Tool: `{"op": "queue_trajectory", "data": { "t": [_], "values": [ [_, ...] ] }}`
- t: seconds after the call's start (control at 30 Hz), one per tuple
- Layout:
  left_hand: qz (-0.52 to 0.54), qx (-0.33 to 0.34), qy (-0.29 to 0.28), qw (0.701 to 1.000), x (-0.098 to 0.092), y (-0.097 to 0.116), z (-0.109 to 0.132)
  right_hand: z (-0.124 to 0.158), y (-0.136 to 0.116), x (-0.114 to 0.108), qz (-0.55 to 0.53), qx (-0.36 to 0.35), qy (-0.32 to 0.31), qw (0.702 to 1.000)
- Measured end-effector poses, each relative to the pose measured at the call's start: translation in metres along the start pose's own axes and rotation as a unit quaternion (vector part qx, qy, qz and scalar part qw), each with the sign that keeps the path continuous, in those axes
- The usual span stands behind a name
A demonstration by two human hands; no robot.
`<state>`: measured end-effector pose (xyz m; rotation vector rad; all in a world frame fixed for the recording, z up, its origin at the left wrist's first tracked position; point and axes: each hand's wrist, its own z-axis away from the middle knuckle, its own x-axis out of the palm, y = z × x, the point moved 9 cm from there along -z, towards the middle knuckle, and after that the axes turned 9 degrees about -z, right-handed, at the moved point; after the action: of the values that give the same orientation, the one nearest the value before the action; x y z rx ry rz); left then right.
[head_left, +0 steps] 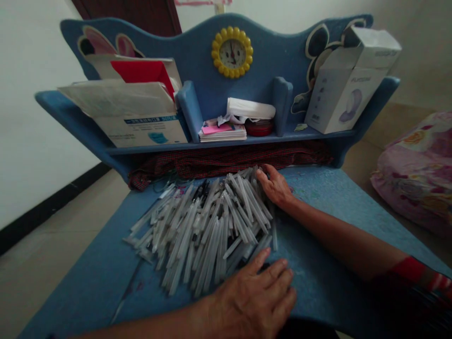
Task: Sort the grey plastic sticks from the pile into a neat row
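A large heap of pens [212, 230], mostly translucent whitish barrels with some dark parts, lies loosely piled on the blue desk [318, 188]. At the heap's near right edge rests my left hand [252, 296], palm down with its fingers apart. Something small and dark shows by its thumb and forefinger, partly hidden. Against the far right side of the pile, my right hand [275, 185] is cupped with its fingertips touching the pens; nothing is plainly gripped in it. Several pens overlap each other, so the lower ones are hidden.
Behind the pile lies a bunched red-and-black checked cloth [226, 160] under a blue shelf [229, 145]. On the shelf stand a mask box [148, 132], a stack of cards [222, 135] and a white carton [348, 94]. A yellow-rimmed clock [232, 52] is mounted above. Floral bedding [416, 165] sits at right.
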<state>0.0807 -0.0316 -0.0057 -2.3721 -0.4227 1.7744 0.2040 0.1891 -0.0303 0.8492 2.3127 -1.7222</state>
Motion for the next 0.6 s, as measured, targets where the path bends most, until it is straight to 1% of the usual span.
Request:
{"op": "queue_trajectory", "data": {
  "t": [0.03, 0.07, 0.17, 0.3, 0.47, 0.6],
  "values": [
    [0.009, 0.001, -0.019, 1.000, 0.006, -0.001, -0.002, 0.000, 0.003, -0.004, -0.001, 0.002, 0.000, 1.000],
    [0.015, 0.009, -0.023, 1.000, 0.010, -0.003, -0.001, 0.000, 0.007, -0.009, -0.002, 0.003, 0.000, 1.000],
    [0.024, 0.026, -0.015, 0.999, 0.013, -0.013, 0.005, 0.001, 0.017, -0.021, -0.014, 0.002, -0.012, 1.000],
    [-0.006, -0.036, 0.007, 0.999, 0.015, -0.034, 0.010, 0.000, 0.026, -0.033, -0.033, 0.003, -0.025, 0.999],
    [-0.033, -0.067, 0.016, 0.997, 0.020, -0.050, 0.013, 0.002, 0.025, -0.033, -0.063, 0.009, -0.010, 0.998],
    [-0.052, -0.053, 0.027, 0.997, 0.023, -0.059, 0.016, 0.007, 0.020, -0.027, -0.067, 0.006, 0.008, 0.998]
  ]
}}
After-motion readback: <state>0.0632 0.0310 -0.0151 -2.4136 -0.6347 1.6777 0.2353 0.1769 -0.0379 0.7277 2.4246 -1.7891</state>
